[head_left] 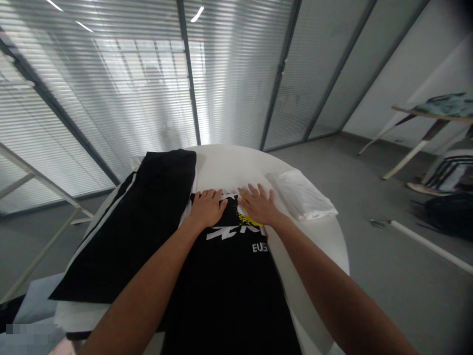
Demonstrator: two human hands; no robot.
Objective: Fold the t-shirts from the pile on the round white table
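Observation:
A black T-shirt [229, 286] with white and yellow print lies flat on the round white table [229, 167], running from the near edge toward the middle. My left hand [207, 207] rests palm down on the shirt's far end, fingers spread. My right hand [258, 204] presses flat beside it on the printed part, fingers apart. Neither hand grips the cloth.
A black garment with white stripes [140, 217] lies folded on the table's left side. A folded white cloth [303, 197] sits at the right. Glass walls with blinds stand behind. Another table [432, 116] with clothes, a bag [449, 214] and a white tube [428, 244] are on the floor at right.

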